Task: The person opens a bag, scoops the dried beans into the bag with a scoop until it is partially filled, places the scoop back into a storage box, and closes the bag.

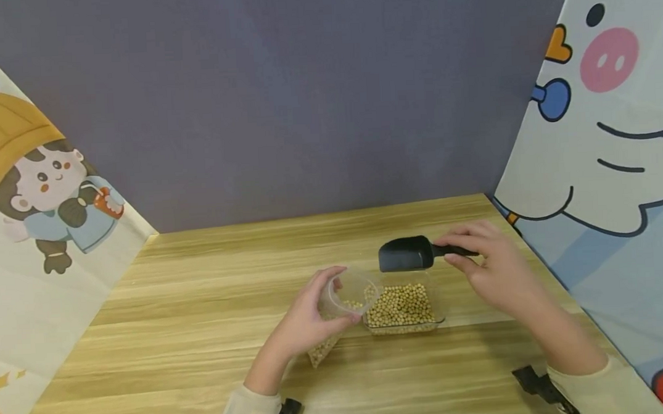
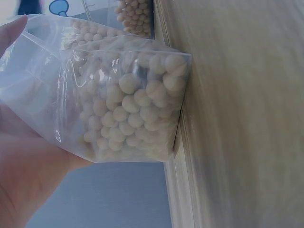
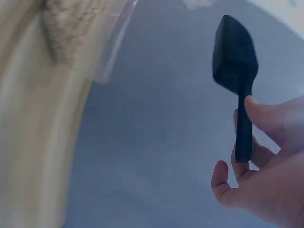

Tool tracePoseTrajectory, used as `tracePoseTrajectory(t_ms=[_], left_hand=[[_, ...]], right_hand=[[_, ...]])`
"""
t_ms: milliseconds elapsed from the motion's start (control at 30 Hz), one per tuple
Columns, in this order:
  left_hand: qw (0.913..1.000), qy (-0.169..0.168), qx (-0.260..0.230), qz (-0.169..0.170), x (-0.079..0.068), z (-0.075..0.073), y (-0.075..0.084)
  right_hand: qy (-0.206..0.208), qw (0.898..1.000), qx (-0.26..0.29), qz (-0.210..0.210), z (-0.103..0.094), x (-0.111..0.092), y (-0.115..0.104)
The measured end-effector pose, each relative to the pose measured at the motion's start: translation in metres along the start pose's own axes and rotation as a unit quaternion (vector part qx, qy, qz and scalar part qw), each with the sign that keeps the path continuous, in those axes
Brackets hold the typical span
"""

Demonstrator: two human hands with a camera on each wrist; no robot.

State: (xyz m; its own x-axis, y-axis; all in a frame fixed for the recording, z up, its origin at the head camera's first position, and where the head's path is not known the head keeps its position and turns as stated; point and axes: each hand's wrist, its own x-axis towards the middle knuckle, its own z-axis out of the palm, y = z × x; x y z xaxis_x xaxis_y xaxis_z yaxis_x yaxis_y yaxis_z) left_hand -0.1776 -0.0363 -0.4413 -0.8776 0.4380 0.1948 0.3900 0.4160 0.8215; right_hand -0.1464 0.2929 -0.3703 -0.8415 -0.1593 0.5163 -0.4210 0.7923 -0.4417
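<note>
My left hand (image 1: 308, 313) holds a clear plastic bag (image 2: 59, 109) of pale round beans around its upper part. The bag's round mouth gapes upward in the head view, with a few beans visible inside; its lower corner is close to the tabletop. My right hand (image 1: 492, 262) grips a black scoop (image 1: 406, 254) by its handle, between thumb and fingers. The scoop is held level above the far edge of a clear rectangular container (image 1: 439, 304), and no beans show in it. Yellow beans (image 1: 399, 306) fill much of that container, right beside the bag.
Everything stands on a wood-grain table (image 1: 202, 299). A grey panel (image 1: 305, 109) rises along its back edge. Printed cartoon panels flank it, a child in a yellow hat (image 1: 46, 170) on the left and a white figure (image 1: 613, 157) on the right.
</note>
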Motion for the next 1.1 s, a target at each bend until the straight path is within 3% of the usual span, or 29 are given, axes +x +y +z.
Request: tracePoseTrajectory(t_ms=[167,267,467,667,833,933,1100], left_hand=[[1.0,0.001,0.003,-0.005,-0.001,0.0,-0.001],[1.0,0.003,0.002,-0.007,-0.002,0.0,-0.001],[1.0,0.001,0.003,0.0,-0.001,0.0,-0.002],[1.0,-0.002,0.004,0.004,0.0,0.001,-0.002],[1.0,-0.004,0.002,0.005,0.0,0.001,-0.002],[1.0,-0.005,0.001,0.004,0.0,0.001,-0.001],[0.9999,-0.009,0.003,0.004,0.0,0.001,-0.001]], right_hand=[[-0.056,0.997,-0.013,0.058,0.014,-0.011,0.022],[-0.065,0.997,-0.022,0.045,0.022,-0.013,0.025],[-0.044,0.998,-0.029,0.028,0.028,-0.015,0.017],[-0.022,0.996,0.038,0.081,0.03,-0.02,0.015],[0.023,0.985,0.129,0.112,0.03,-0.024,0.013],[0.055,0.984,0.144,0.085,0.034,-0.024,0.014],[0.08,0.994,0.076,0.012,0.047,-0.023,0.017]])
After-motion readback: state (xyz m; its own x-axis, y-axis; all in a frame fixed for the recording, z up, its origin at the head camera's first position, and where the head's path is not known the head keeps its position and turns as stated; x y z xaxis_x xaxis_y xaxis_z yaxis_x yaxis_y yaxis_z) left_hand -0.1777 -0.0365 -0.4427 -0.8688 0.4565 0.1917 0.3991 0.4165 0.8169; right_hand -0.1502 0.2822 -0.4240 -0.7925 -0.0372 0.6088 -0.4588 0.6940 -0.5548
